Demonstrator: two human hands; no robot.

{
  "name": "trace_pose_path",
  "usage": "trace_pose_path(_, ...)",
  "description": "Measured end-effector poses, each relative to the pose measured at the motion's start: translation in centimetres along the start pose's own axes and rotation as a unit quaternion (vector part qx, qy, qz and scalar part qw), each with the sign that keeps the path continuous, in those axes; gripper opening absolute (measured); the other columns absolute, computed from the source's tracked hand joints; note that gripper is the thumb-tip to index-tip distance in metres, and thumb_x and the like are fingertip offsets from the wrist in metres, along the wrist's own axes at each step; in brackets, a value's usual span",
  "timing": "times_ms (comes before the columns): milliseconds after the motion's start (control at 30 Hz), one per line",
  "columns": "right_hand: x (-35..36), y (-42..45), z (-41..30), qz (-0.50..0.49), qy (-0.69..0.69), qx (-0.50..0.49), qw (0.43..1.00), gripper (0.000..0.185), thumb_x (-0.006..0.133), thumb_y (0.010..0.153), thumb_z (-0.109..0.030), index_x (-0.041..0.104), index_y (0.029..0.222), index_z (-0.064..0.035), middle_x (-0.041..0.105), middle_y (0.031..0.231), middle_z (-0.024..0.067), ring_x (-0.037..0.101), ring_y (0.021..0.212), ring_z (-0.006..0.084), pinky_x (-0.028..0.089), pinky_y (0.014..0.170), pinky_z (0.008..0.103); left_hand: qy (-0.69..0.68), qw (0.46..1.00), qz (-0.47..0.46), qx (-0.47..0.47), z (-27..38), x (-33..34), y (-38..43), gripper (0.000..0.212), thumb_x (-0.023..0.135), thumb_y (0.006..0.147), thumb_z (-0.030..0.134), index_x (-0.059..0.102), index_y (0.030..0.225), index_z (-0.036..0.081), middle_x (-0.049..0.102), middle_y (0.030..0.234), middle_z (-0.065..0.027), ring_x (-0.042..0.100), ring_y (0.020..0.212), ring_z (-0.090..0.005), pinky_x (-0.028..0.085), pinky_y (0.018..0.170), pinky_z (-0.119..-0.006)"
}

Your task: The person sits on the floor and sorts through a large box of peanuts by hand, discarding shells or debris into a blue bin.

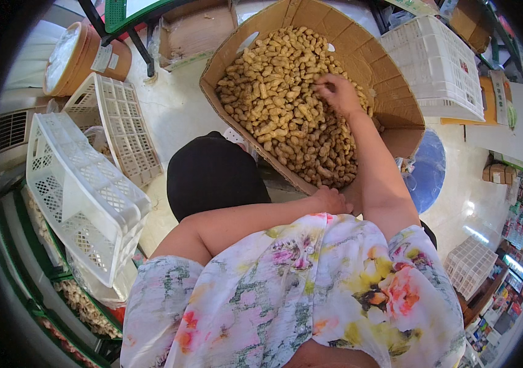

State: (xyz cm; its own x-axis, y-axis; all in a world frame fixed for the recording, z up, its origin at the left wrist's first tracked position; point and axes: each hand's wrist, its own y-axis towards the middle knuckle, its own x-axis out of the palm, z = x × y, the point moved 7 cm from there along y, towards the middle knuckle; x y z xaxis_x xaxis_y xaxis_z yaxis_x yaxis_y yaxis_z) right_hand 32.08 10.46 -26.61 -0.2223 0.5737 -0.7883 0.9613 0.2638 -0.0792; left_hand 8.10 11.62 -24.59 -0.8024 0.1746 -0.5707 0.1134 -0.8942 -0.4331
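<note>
A large cardboard box [399,99] before me holds a heap of unshelled peanuts [279,92]. My right hand [340,94] is over the right part of the heap, thumb and fingers curled near the nuts. Whether a peanut is between those fingertips cannot be made out. Close to my body, my left hand [332,200] lies at the box's near edge, its fingers bent. What is under that palm is hidden.
White plastic crates [82,198] stand at the left beside another slatted crate [128,124]. An orange-brown tub [100,57] is farther back. Right of the box are an upturned white crate [436,69] and a blue round container [427,170]. Green-edged shelving [36,285] curves along the lower left.
</note>
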Motion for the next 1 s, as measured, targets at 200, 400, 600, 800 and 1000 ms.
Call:
trace_pose_path(200, -1.1, -1.2, 2.4, 0.057, 0.085, 0.131, 0.986, 0.015, 0.058, 0.073, -0.015, 0.061, 0.084, -0.0059, 0.062, 0.080, 0.0081, 0.058, 0.073, 0.0161, 0.045, 0.069, 0.0278, -0.005, 1.000, -0.011, -0.004, 0.0, -0.1, -0.2, 0.031, 0.034, 0.083, 0.030, 0.049, 0.107, 0.015, 0.050, 0.108, -0.0121, 0.048, 0.101, -0.0307, 0.041, 0.076, -0.045)
trace_pose_path(400, 5.0, 1.2, -3.7, -0.035, 0.127, 0.065, 0.989, 0.021, 0.060, 0.074, -0.024, 0.062, 0.083, -0.0046, 0.061, 0.075, 0.0079, 0.056, 0.073, 0.0166, 0.044, 0.069, 0.0264, 0.010, 1.000, 0.011, -0.010, -0.3, 0.9, 0.7, 0.032, 0.035, 0.084, 0.027, 0.049, 0.108, 0.014, 0.051, 0.107, -0.0130, 0.048, 0.100, -0.0305, 0.040, 0.076, -0.045)
trace_pose_path(600, 2.3, -0.1, 0.0, 0.023, 0.302, 0.190, 0.934, 0.021, 0.056, 0.078, -0.024, 0.064, 0.078, -0.0047, 0.061, 0.085, 0.0107, 0.055, 0.078, 0.0172, 0.042, 0.073, 0.0269, 0.032, 0.999, 0.022, -0.018, 0.2, -0.3, -0.6, 0.032, 0.035, 0.083, 0.023, 0.047, 0.109, 0.009, 0.050, 0.108, -0.0122, 0.050, 0.097, -0.0293, 0.041, 0.074, -0.045)
trace_pose_path(800, 1.3, -5.0, 0.5, -0.104, 0.177, 0.227, 0.952, 0.029, 0.056, 0.078, -0.034, 0.060, 0.076, -0.0052, 0.058, 0.080, 0.0048, 0.050, 0.078, 0.0146, 0.038, 0.075, 0.0268, 0.056, 0.998, 0.022, -0.025, 0.8, -0.6, -1.3, 0.029, 0.037, 0.081, 0.020, 0.045, 0.107, 0.008, 0.050, 0.105, -0.0144, 0.049, 0.097, -0.0296, 0.040, 0.076, -0.045)
trace_pose_path(1000, -5.8, -10.7, -0.6, -0.049, 0.325, 0.266, 0.906, 0.018, 0.055, 0.079, -0.027, 0.055, 0.079, -0.0091, 0.046, 0.062, -0.0045, 0.039, 0.053, 0.0036, 0.031, 0.046, 0.0178, 0.053, 0.996, 0.058, -0.029, 0.9, -0.7, -1.8, 0.029, 0.040, 0.079, 0.016, 0.043, 0.105, 0.004, 0.050, 0.102, -0.0178, 0.049, 0.095, -0.0313, 0.037, 0.080, -0.045)
